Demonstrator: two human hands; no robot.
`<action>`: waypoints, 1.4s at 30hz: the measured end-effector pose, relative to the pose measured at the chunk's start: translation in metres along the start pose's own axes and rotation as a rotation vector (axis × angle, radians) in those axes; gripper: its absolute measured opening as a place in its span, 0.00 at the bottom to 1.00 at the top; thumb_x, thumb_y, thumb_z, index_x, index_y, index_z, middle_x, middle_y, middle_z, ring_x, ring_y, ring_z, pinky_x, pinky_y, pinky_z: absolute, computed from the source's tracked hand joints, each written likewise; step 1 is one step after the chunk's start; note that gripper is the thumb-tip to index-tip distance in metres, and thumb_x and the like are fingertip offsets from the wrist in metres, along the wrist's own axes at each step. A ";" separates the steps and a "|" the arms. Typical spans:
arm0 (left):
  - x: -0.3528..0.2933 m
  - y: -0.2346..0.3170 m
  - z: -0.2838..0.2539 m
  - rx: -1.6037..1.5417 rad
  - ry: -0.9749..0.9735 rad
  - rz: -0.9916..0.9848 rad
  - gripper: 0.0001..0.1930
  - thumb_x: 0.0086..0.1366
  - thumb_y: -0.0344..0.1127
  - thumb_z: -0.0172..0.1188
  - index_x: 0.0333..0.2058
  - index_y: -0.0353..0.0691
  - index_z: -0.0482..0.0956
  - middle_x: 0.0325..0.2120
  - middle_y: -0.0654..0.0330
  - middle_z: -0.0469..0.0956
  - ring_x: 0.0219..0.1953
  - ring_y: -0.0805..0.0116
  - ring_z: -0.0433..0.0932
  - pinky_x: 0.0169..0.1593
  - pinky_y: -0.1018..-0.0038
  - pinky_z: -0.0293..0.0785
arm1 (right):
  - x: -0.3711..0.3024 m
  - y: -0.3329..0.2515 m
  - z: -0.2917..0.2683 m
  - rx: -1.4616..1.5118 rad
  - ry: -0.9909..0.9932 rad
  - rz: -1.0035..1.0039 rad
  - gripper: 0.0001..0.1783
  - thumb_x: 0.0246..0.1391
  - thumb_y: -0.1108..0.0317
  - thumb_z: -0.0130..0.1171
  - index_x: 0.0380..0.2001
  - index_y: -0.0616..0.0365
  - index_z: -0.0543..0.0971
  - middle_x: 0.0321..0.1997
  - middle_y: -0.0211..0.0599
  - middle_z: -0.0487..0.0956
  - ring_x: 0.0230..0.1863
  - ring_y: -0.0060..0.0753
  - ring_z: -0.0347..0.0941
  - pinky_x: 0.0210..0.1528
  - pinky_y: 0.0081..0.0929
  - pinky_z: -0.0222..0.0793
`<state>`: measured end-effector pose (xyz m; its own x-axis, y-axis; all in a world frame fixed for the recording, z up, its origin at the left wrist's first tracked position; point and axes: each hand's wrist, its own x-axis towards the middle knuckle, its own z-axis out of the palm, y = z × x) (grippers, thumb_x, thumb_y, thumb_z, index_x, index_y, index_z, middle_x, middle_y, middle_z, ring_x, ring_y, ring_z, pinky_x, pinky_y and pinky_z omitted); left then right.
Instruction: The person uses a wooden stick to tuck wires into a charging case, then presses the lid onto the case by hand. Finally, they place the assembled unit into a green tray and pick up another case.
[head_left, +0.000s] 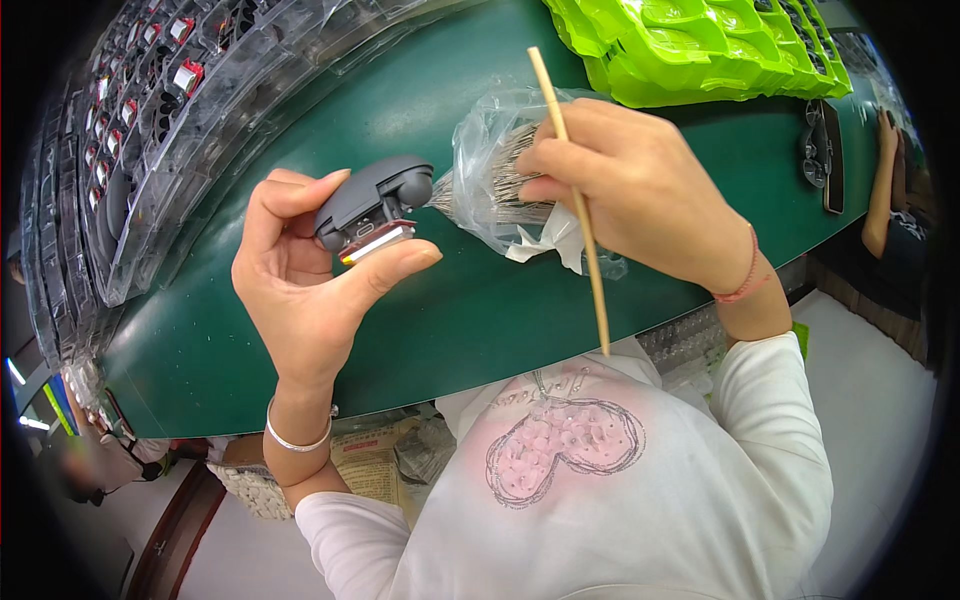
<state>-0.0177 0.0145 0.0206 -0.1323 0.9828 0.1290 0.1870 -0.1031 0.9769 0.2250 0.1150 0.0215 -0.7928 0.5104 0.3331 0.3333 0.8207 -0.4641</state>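
So the main piece is a dark grey rounded plastic casing (372, 195), matte, with a fat round bump at its right end. It's up off the green desk (470, 320), tilted, pinched between the thumb and fingers of the left hand (300, 270). A little oblong port shows on the side facing the camera, and below that a flat silvery block (378, 242) with reddish trim and a yellow corner sticks out. Then there's a thin pale wooden stick (586, 228) in the right hand (640, 185), leaning, top end away from the person, bottom tip by the desk's near edge. Behind those fingers, a clear crinkly bag (470, 140) sits on the desk around a bundle of thin wire-like strands (510, 172); can't tell if they touch.
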 end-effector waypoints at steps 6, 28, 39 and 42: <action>0.000 0.002 0.006 -0.038 0.007 -0.052 0.27 0.42 0.23 0.77 0.42 0.33 0.73 0.36 0.62 0.70 0.37 0.74 0.74 0.43 0.79 0.73 | -0.002 0.001 0.013 -0.105 -0.064 0.007 0.09 0.37 0.75 0.63 0.25 0.59 0.74 0.32 0.37 0.74 0.37 0.40 0.73 0.33 0.34 0.73; -0.006 -0.004 0.024 -0.198 -0.049 -0.101 0.27 0.43 0.23 0.77 0.42 0.32 0.72 0.37 0.61 0.70 0.40 0.74 0.75 0.45 0.78 0.74 | 0.009 -0.022 0.008 0.368 0.303 -0.030 0.14 0.42 0.71 0.73 0.28 0.62 0.76 0.23 0.38 0.76 0.24 0.33 0.72 0.24 0.24 0.66; -0.009 -0.002 0.023 -0.143 -0.125 0.023 0.31 0.39 0.25 0.80 0.42 0.34 0.71 0.37 0.62 0.68 0.37 0.76 0.73 0.43 0.80 0.73 | 0.010 -0.023 0.011 0.324 0.394 -0.131 0.16 0.38 0.72 0.76 0.30 0.61 0.79 0.26 0.37 0.76 0.25 0.30 0.71 0.25 0.23 0.65; -0.008 0.000 0.025 -0.159 -0.112 0.017 0.30 0.39 0.25 0.80 0.41 0.33 0.72 0.36 0.61 0.69 0.37 0.75 0.73 0.43 0.78 0.74 | 0.009 -0.022 0.013 0.347 0.404 -0.136 0.15 0.38 0.72 0.76 0.29 0.60 0.79 0.25 0.37 0.76 0.25 0.31 0.71 0.25 0.23 0.65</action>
<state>0.0079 0.0103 0.0157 -0.0191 0.9907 0.1350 0.0306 -0.1344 0.9905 0.2032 0.0980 0.0241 -0.5350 0.5197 0.6661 -0.0004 0.7882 -0.6154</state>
